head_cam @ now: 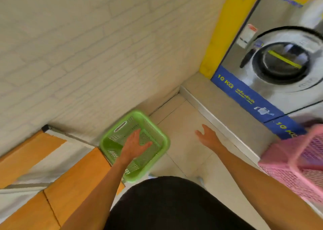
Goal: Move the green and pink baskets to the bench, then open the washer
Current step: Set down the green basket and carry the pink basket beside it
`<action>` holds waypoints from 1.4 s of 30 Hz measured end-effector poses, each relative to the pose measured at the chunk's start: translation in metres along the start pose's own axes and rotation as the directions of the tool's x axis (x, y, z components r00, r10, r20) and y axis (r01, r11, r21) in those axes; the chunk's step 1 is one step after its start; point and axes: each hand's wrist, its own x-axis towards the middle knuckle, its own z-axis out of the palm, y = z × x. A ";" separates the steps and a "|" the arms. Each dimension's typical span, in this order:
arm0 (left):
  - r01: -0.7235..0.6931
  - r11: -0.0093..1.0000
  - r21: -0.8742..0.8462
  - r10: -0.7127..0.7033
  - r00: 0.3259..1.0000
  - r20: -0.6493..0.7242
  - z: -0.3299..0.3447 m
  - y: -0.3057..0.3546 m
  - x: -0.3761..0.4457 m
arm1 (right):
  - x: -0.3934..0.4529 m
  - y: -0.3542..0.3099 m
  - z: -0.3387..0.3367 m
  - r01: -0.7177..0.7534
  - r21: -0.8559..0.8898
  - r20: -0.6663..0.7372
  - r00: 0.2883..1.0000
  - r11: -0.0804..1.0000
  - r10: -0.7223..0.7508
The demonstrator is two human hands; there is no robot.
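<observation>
A green basket [153,133] sits on the floor against the end of the wooden bench [73,175], empty inside. My left hand [135,143] hovers over its middle with fingers spread, holding nothing. My right hand [207,135] is open above the bare floor tiles, apart from both baskets. A pink basket [295,158] stands on the floor at the right edge, partly cut off. The washer [279,62] stands at the upper right with its round door shut and a black handle on its left side.
A white brick wall [87,46] runs behind the bench. A yellow panel [218,32] borders the washer's left side. A raised grey step [218,105] with a blue "10 KG" strip runs below the machines. My dark shorts fill the bottom centre.
</observation>
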 end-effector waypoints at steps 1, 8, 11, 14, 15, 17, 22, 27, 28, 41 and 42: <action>-0.054 0.996 0.072 0.053 0.998 0.018 0.004 0.022 0.005 | -0.006 0.025 -0.016 -0.024 0.017 -0.037 0.999 1.000 0.024; -0.344 0.887 0.307 0.301 0.937 0.180 0.077 0.200 0.016 | -0.059 0.219 -0.111 -0.166 0.064 -0.284 0.942 0.984 0.177; -0.416 0.853 0.314 0.359 0.906 0.224 0.134 0.277 0.011 | -0.085 0.300 -0.152 -0.199 0.109 -0.324 0.919 0.974 0.224; -0.487 0.815 0.314 0.420 0.870 0.259 0.195 0.350 -0.001 | -0.110 0.371 -0.191 -0.249 0.162 -0.356 0.888 0.955 0.292; -0.506 0.808 0.300 0.439 0.858 0.266 0.213 0.372 -0.006 | -0.117 0.391 -0.202 -0.269 0.164 -0.369 0.876 0.949 0.312; -0.530 0.807 0.262 0.463 0.842 0.277 0.247 0.411 -0.015 | -0.127 0.428 -0.224 -0.274 0.160 -0.399 0.861 0.948 0.316; -0.572 0.796 0.199 0.503 0.807 0.309 0.313 0.482 -0.016 | -0.101 0.542 -0.242 -0.260 0.262 -0.398 0.848 0.929 0.349; -0.594 0.773 0.223 0.495 0.784 0.373 0.370 0.531 0.004 | -0.106 0.549 -0.281 -0.295 0.332 -0.414 0.808 0.896 0.420; -0.590 0.774 0.231 0.481 0.784 0.392 0.379 0.540 0.007 | -0.106 0.552 -0.290 -0.308 0.346 -0.418 0.795 0.886 0.439; -0.507 0.819 0.268 0.361 0.819 0.446 0.479 0.636 0.041 | -0.073 0.684 -0.358 -0.504 0.506 -0.322 0.642 0.700 0.696; -0.492 0.832 0.254 0.354 0.826 0.439 0.491 0.640 0.044 | -0.065 0.698 -0.360 -0.510 0.516 -0.315 0.634 0.688 0.706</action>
